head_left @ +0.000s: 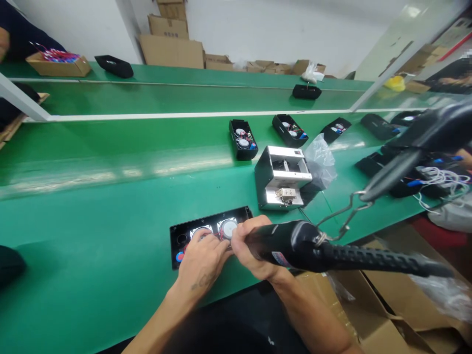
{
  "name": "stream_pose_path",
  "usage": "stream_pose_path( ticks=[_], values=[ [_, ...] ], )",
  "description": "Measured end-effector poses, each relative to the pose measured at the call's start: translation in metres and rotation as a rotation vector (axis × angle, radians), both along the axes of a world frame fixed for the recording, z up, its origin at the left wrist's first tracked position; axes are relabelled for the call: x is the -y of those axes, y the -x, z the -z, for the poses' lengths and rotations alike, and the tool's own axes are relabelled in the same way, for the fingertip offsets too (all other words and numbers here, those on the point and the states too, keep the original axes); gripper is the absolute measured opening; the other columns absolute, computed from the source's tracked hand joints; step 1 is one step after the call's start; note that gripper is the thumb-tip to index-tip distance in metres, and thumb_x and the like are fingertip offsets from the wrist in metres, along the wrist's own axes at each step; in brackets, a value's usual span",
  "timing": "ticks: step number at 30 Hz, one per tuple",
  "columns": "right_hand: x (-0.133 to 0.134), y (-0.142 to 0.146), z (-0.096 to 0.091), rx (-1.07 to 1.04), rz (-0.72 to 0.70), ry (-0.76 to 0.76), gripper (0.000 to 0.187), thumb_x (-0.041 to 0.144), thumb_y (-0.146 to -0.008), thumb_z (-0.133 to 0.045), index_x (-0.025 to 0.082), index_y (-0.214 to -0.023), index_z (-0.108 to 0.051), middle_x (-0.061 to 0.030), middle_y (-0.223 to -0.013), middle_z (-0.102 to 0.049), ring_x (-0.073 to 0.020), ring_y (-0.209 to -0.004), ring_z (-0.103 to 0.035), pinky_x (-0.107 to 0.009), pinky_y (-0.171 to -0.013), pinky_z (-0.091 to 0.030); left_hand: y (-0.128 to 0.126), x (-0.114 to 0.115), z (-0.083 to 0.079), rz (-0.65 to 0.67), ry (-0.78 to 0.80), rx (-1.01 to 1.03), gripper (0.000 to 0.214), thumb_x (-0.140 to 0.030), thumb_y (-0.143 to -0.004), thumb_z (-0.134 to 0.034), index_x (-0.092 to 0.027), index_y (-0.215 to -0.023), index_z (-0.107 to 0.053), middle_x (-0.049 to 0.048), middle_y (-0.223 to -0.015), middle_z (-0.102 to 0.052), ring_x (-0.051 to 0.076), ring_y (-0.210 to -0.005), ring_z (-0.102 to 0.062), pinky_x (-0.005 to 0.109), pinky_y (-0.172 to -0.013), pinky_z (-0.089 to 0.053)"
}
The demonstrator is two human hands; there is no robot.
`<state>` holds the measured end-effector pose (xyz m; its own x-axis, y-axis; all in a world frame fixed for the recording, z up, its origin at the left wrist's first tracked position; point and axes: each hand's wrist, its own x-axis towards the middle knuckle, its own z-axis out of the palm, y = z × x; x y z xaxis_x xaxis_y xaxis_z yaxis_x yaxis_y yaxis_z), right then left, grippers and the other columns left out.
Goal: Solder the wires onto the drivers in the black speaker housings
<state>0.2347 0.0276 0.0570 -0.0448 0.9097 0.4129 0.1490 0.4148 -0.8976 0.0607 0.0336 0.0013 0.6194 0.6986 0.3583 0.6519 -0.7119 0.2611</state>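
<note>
My right hand (pixel 254 248) is wrapped around a black electric screwdriver (pixel 285 241), held nearly level with its front end pointing left. A black speaker housing (pixel 212 218) lies open in front of me, with two round speaker drivers (pixel 227 228) and red wires inside. Over the housing's near side, my left hand (pixel 204 258) has its fingers bent and drawn together close to the screwdriver's front end. Whatever those fingers pinch is hidden, as is the screwdriver's tip. A blue and red part (pixel 180 256) shows at the housing's left end.
Just beyond the housing stands a silver and black box-shaped machine (pixel 283 179). Several open speaker housings (pixel 243 140) rest farther back on the green bench (pixel 92 221). A metal hook (pixel 346 221) joins the screwdriver to a hanger. Cardboard boxes (pixel 383 319) sit below right; people are at both sides.
</note>
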Motion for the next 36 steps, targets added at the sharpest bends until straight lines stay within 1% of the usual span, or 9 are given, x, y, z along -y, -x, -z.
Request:
stream_pose_path(
  ticks=[5, 9, 14, 18, 21, 25, 29, 33, 36],
  values=[
    [-0.007, 0.009, -0.013, -0.046, -0.020, -0.075, 0.024, 0.019, -0.082, -0.072, 0.028, -0.100, -0.060, 0.0026, -0.072, -0.065, -0.0172, -0.059, -0.062, -0.034, -0.056, -0.056, -0.001, -0.003, 0.004, -0.002, 0.014, -0.020, 0.030, -0.025, -0.106, -0.044, -0.020, -0.091, -0.069, 0.0031, -0.075, -0.071, 0.020, -0.075, -0.066, 0.046, -0.093, -0.052],
    [-0.022, -0.009, -0.025, -0.502, -0.172, 0.065, 0.027, 0.023, -0.085, -0.066, 0.028, -0.108, -0.054, 0.0131, -0.051, -0.045, -0.0102, -0.037, -0.040, -0.024, -0.041, -0.040, -0.001, 0.001, -0.001, -0.012, 0.045, -0.036, 0.011, -0.023, -0.099, -0.060, -0.020, -0.103, -0.070, 0.0049, -0.087, -0.075, 0.023, -0.084, -0.070, 0.047, -0.093, -0.056],
    [-0.040, -0.055, -0.037, -1.034, -0.482, 0.062, 0.021, 0.023, -0.079, -0.066, 0.025, -0.091, -0.048, 0.0183, -0.045, -0.024, -0.0036, -0.032, -0.013, -0.014, -0.036, -0.026, 0.042, 0.013, -0.010, -0.026, -0.061, -0.002, 0.061, -0.027, -0.085, -0.076, -0.026, -0.143, -0.056, 0.0130, -0.144, -0.063, 0.037, -0.138, -0.054, 0.058, -0.109, -0.053],
    [-0.046, -0.062, -0.026, -1.084, -0.583, -0.079, 0.035, 0.026, -0.079, -0.071, 0.025, -0.076, -0.036, 0.0138, -0.054, -0.030, -0.0053, -0.042, -0.017, -0.014, -0.040, -0.029, 0.098, -0.002, 0.013, -0.143, -0.092, -0.021, 0.092, -0.030, -0.064, -0.088, -0.037, -0.149, -0.051, 0.0136, -0.171, -0.031, 0.055, -0.151, -0.034, 0.075, -0.104, -0.050],
    [-0.049, -0.057, -0.014, -1.146, -0.680, -0.147, 0.036, 0.026, -0.079, -0.072, 0.025, -0.075, -0.037, 0.0126, -0.056, -0.036, -0.0057, -0.043, -0.020, -0.014, -0.041, -0.031, 0.120, -0.015, 0.038, -0.154, 0.045, 0.031, 0.084, -0.026, -0.068, -0.082, -0.039, -0.146, -0.054, 0.0093, -0.171, -0.031, 0.046, -0.140, -0.054, 0.057, -0.096, -0.063],
    [-0.047, -0.065, -0.006, -1.193, -0.776, 0.028, 0.028, 0.029, -0.080, -0.072, 0.024, -0.074, -0.045, 0.0123, -0.053, -0.038, -0.0054, -0.041, -0.026, -0.015, -0.042, -0.034, 0.131, -0.021, 0.060, -0.175, 0.176, 0.197, 0.062, -0.035, -0.073, -0.078, -0.037, -0.134, -0.064, 0.0035, -0.158, -0.050, 0.033, -0.131, -0.065, 0.038, -0.095, -0.065],
    [-0.037, -0.092, 0.002, -0.853, -0.427, 0.283, 0.029, 0.040, -0.078, -0.080, 0.023, -0.088, -0.060, 0.0096, -0.053, -0.043, -0.0084, -0.046, -0.041, -0.020, -0.047, -0.039, 0.130, -0.052, 0.059, -0.282, 0.256, 0.349, 0.060, -0.040, -0.070, -0.083, -0.034, -0.128, -0.069, 0.0041, -0.153, -0.050, 0.031, -0.130, -0.064, 0.039, -0.092, -0.066],
    [-0.036, -0.115, 0.020, -0.334, 0.166, 0.265, 0.040, 0.046, -0.075, -0.086, 0.020, -0.099, -0.068, -0.0009, -0.070, -0.065, -0.0194, -0.071, -0.067, -0.033, -0.072, -0.054, 0.100, -0.137, 0.035, -0.640, 0.201, 0.674, 0.052, -0.034, -0.052, -0.093, -0.025, -0.100, -0.076, 0.0073, -0.138, -0.054, 0.035, -0.126, -0.062, 0.056, -0.112, -0.053],
    [-0.039, -0.128, 0.039, -0.138, 0.402, 0.228, 0.047, 0.054, -0.073, -0.084, 0.018, -0.100, -0.070, -0.0114, -0.108, -0.075, -0.0312, -0.110, -0.070, -0.043, -0.100, -0.055, 0.070, -0.202, 0.018, -0.723, 0.100, 0.779, 0.044, -0.028, -0.068, -0.085, -0.020, -0.109, -0.071, 0.0127, -0.141, -0.048, 0.031, -0.122, -0.064, 0.054, -0.107, -0.057]
  ],
)
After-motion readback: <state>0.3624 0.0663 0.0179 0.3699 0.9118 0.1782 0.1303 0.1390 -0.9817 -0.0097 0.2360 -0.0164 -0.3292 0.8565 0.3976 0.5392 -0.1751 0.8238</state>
